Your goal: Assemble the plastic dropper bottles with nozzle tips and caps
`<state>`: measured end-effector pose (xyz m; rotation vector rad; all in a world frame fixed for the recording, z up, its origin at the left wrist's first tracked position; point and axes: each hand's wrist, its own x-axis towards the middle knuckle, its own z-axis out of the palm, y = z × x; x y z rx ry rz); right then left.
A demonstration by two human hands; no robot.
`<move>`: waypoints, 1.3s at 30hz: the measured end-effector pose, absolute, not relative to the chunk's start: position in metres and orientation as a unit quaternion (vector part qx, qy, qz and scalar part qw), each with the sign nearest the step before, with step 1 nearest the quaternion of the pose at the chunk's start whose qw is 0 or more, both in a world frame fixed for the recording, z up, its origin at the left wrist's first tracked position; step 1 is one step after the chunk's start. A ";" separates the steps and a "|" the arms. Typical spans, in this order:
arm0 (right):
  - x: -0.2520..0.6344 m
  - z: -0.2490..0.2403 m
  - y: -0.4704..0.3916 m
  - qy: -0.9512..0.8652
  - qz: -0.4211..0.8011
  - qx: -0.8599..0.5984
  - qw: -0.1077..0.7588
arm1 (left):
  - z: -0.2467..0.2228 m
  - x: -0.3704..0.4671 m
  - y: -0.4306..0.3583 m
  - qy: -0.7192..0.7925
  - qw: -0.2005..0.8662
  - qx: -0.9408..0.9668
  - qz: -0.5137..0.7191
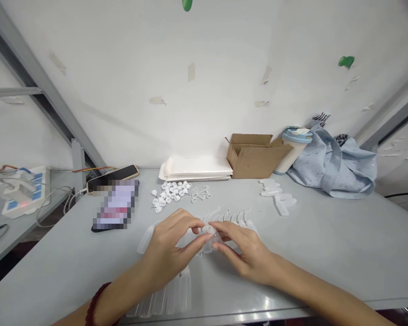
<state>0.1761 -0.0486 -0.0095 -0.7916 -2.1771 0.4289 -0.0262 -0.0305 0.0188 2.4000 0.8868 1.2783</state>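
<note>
Over the middle of the table, my right hand (250, 249) holds a small translucent plastic bottle (212, 237) between thumb and fingers. My left hand (170, 246) pinches at the bottle's top, where a whitish round piece shows; I cannot tell whether it is a separate part. Behind the hands lies a row of translucent bottles with thin curved tips (240, 218), partly hidden by the fingers. More clear bottles (168, 294) lie side by side below my left wrist. A pile of white caps (170, 194) sits farther back, beside several small clear plastic pieces (200, 194).
Two phones, one dark (119, 175) and one with a lit screen (115, 206), lie left. White envelopes (200, 167), an open cardboard box (253, 158), a cup (294, 147) and a blue cloth bag (333, 163) line the back. Translucent pieces (280, 199) lie right; a power strip (27, 192) left.
</note>
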 end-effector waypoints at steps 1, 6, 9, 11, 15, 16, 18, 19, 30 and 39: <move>0.175 -0.008 -0.050 -0.844 0.193 -0.318 0.386 | 0.018 -0.026 -0.031 0.298 0.117 0.839 0.441; 0.171 0.001 -0.054 -0.766 0.355 -0.364 0.393 | 0.017 -0.027 -0.033 0.252 0.055 0.884 0.391; 0.170 0.003 -0.052 -0.717 0.424 -0.395 0.387 | 0.016 -0.028 -0.033 0.254 0.046 0.907 0.333; 0.170 0.002 -0.050 -0.696 0.446 -0.409 0.387 | 0.015 -0.028 -0.033 0.264 0.040 0.917 0.295; 0.169 0.001 -0.048 -0.659 0.494 -0.406 0.396 | 0.012 -0.026 -0.034 0.273 0.012 0.925 0.266; 0.169 0.001 -0.048 -0.646 0.511 -0.401 0.399 | 0.012 -0.026 -0.035 0.274 0.008 0.924 0.265; 0.168 0.002 -0.048 -0.619 0.550 -0.390 0.404 | 0.013 -0.025 -0.037 0.279 0.009 0.924 0.260; 0.167 0.003 -0.048 -0.607 0.567 -0.384 0.403 | 0.014 -0.025 -0.037 0.280 0.012 0.925 0.257; 0.169 0.007 -0.046 -0.583 0.651 -0.330 0.356 | 0.017 -0.024 -0.040 0.281 0.052 0.923 0.258; 0.194 0.008 -0.026 -0.668 0.444 -0.465 0.375 | 0.029 -0.030 -0.045 0.266 0.130 0.938 0.181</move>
